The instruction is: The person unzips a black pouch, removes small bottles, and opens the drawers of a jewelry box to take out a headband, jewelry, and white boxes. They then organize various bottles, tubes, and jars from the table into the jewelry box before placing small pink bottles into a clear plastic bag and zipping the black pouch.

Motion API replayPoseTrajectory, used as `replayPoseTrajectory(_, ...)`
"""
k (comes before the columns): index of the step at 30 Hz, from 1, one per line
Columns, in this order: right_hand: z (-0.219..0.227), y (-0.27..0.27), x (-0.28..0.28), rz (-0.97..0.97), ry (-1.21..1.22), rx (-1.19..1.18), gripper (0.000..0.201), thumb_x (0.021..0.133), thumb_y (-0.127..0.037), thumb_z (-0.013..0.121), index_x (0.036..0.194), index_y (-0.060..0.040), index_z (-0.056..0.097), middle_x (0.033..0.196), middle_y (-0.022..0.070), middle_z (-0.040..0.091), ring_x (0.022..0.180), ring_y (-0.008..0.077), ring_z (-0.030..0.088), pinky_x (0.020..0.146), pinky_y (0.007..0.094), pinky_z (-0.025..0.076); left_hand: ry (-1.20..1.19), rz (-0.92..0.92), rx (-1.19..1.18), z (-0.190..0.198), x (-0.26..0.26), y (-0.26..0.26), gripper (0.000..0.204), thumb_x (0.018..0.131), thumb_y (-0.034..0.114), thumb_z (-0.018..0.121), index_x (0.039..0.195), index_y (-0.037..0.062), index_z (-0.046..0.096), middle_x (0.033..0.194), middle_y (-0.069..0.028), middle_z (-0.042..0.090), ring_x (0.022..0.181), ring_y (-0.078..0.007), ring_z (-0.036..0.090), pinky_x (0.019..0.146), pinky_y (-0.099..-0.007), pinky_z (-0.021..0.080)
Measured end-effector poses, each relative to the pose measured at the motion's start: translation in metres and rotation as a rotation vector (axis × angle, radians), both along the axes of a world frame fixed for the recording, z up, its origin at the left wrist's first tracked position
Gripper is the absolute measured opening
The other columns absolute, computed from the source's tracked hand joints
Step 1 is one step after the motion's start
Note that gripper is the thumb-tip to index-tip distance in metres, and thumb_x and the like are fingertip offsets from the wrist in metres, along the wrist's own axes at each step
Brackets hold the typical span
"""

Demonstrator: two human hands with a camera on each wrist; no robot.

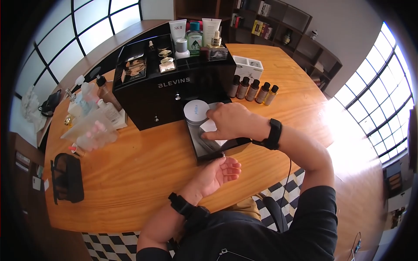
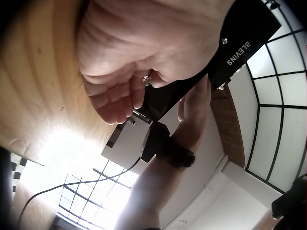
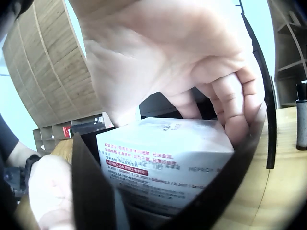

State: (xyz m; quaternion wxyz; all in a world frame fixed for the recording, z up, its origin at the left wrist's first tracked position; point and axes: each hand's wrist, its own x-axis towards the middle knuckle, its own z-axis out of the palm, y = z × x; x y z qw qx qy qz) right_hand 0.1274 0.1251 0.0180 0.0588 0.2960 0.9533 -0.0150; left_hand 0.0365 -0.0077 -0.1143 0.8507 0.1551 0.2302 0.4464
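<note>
A black drawer (image 1: 201, 153) stands pulled out from the black cosmetics organizer (image 1: 146, 104) marked BLEVINS. My right hand (image 1: 235, 122) reaches down into it and grips a white printed box (image 3: 163, 158), thumb on one side and fingers on the other. Beside that box, a round container with a white lid (image 1: 196, 110) sits in the back left of the drawer. My left hand (image 1: 216, 176) is palm up at the drawer front, fingers loosely bent, right by the small metal knob (image 2: 146, 80). It holds nothing.
Tubes and bottles, including a green bottle (image 1: 194, 38), stand on top of the organizer. Several small brown bottles (image 1: 253, 90) line up to its right, before a white box (image 1: 248, 66). On the left are a translucent container (image 1: 93, 132) and a black case (image 1: 67, 178).
</note>
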Motion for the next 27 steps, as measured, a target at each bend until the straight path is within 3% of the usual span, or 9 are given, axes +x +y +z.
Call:
replayPoseTrajectory(5, 0.012, 0.006, 0.000, -0.009, -0.051, 0.179, 0.044, 0.082, -0.041, 0.059, 0.108, -0.0055, 0.060, 0.099, 0.0178, 0.062, 0.081, 0.0334, 0.064, 0.070, 0.0400, 0.053, -0.013, 0.004, 0.011, -0.004, 0.001, 0.000, 0.033, 0.099, 0.026, 0.036, 0.107, 0.0023, 0.057, 0.107, -0.0118, 0.062, 0.102, -0.0231, 0.059, 0.092, -0.0377, 0.047)
replayPoseTrajectory(6, 0.026, 0.004, 0.003, -0.001, -0.098, 0.067, 0.046, 0.079, -0.029, 0.066, 0.118, -0.0070, 0.055, 0.109, 0.0164, 0.059, 0.093, 0.0333, 0.062, 0.080, 0.0392, 0.051, 0.001, 0.014, 0.001, -0.003, 0.002, 0.000, 0.033, 0.099, 0.026, 0.036, 0.106, 0.0022, 0.058, 0.108, -0.0125, 0.062, 0.101, -0.0239, 0.059, 0.091, -0.0384, 0.047)
replayPoseTrajectory(9, 0.026, 0.012, 0.023, 0.318, 0.100, -0.190, 0.057, 0.073, -0.018, 0.071, 0.125, -0.0080, 0.050, 0.117, 0.0156, 0.055, 0.107, 0.0329, 0.056, 0.090, 0.0388, 0.046, 0.028, 0.032, -0.019, 0.002, 0.003, -0.001, 0.034, 0.098, 0.026, 0.036, 0.105, 0.0018, 0.058, 0.108, -0.0138, 0.062, 0.101, -0.0254, 0.059, 0.091, -0.0398, 0.047)
replayPoseTrajectory(10, 0.027, 0.011, 0.025, 0.308, 0.035, -0.328, 0.068, 0.067, -0.012, 0.074, 0.129, -0.0095, 0.047, 0.120, 0.0155, 0.053, 0.115, 0.0331, 0.050, 0.094, 0.0395, 0.043, 0.027, 0.031, -0.015, 0.002, 0.003, -0.001, 0.034, 0.098, 0.026, 0.035, 0.105, 0.0018, 0.058, 0.108, -0.0137, 0.062, 0.101, -0.0254, 0.059, 0.091, -0.0398, 0.047)
replayPoseTrajectory(13, 0.011, 0.002, 0.020, 0.296, -0.013, -0.203, 0.071, 0.065, -0.012, 0.075, 0.130, -0.0097, 0.046, 0.122, 0.0148, 0.051, 0.115, 0.0315, 0.049, 0.094, 0.0395, 0.043, 0.030, 0.031, -0.011, 0.003, 0.003, -0.002, 0.034, 0.098, 0.026, 0.035, 0.104, 0.0016, 0.058, 0.108, -0.0137, 0.062, 0.101, -0.0254, 0.059, 0.091, -0.0397, 0.047)
replayPoseTrajectory(14, 0.008, 0.001, 0.019, 0.338, 0.063, -0.107, 0.065, 0.068, -0.018, 0.075, 0.127, -0.0094, 0.049, 0.108, 0.0148, 0.059, 0.102, 0.0312, 0.057, 0.087, 0.0401, 0.046, 0.034, 0.032, -0.010, 0.004, 0.003, -0.002, 0.034, 0.098, 0.026, 0.035, 0.104, 0.0016, 0.058, 0.108, -0.0137, 0.062, 0.101, -0.0255, 0.059, 0.091, -0.0396, 0.047)
replayPoseTrajectory(20, 0.000, 0.000, 0.009, 0.165, -0.142, 0.292, 0.034, 0.081, -0.037, 0.064, 0.100, -0.0089, 0.060, 0.075, 0.0079, 0.064, 0.066, 0.0275, 0.063, 0.065, 0.0392, 0.047, 0.014, 0.024, 0.004, 0.001, 0.002, -0.001, 0.034, 0.098, 0.026, 0.036, 0.105, 0.0015, 0.058, 0.109, -0.0137, 0.062, 0.101, -0.0257, 0.059, 0.091, -0.0391, 0.047)
replayPoseTrajectory(23, 0.000, 0.009, 0.016, 0.161, -0.087, 0.306, 0.030, 0.083, -0.037, 0.061, 0.093, -0.0092, 0.060, 0.076, 0.0077, 0.064, 0.071, 0.0246, 0.063, 0.064, 0.0378, 0.046, 0.011, 0.023, 0.011, -0.001, 0.001, -0.001, 0.034, 0.098, 0.026, 0.036, 0.105, 0.0013, 0.058, 0.108, -0.0138, 0.062, 0.101, -0.0257, 0.059, 0.091, -0.0391, 0.047)
replayPoseTrajectory(27, 0.002, 0.013, 0.028, 0.270, 0.262, 0.086, 0.042, 0.077, -0.029, 0.070, 0.111, -0.0070, 0.058, 0.098, 0.0107, 0.063, 0.092, 0.0309, 0.061, 0.079, 0.0403, 0.048, 0.018, 0.023, 0.010, 0.000, 0.001, -0.001, 0.034, 0.098, 0.026, 0.036, 0.106, 0.0011, 0.058, 0.109, -0.0141, 0.062, 0.102, -0.0257, 0.059, 0.091, -0.0392, 0.047)
